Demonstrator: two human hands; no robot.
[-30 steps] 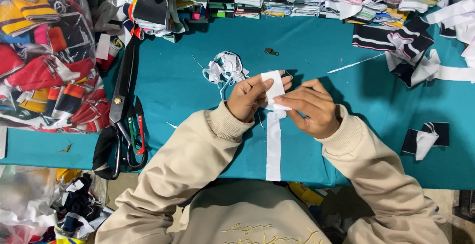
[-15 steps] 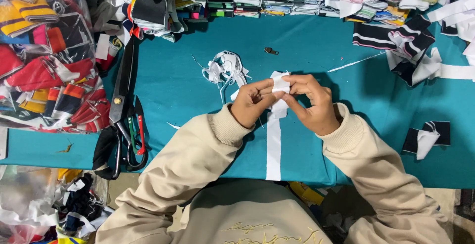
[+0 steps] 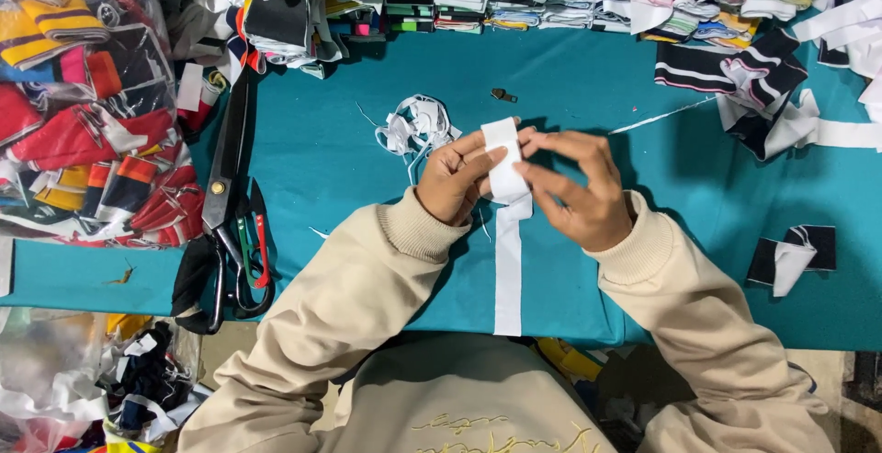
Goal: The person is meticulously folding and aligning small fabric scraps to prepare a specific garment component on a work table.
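Both the left hand (image 3: 452, 182) and right hand (image 3: 579, 191) pinch the white fabric strip's (image 3: 507, 269) upper end, apparently mid-fold, above the teal tabletop's (image 3: 367, 232) near edge; pressing the fold flat seems next.

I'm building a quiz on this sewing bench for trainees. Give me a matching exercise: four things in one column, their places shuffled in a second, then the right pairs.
1. white fabric strip
2. large scissors
3. white tangle of trimmings
4. folded black-and-white piece

A. on the teal table, far of the left hand
B. table's left edge
C. pinched by both hands, the right hand included
D. right of the right sleeve

Pairs: 1-C, 2-B, 3-A, 4-D
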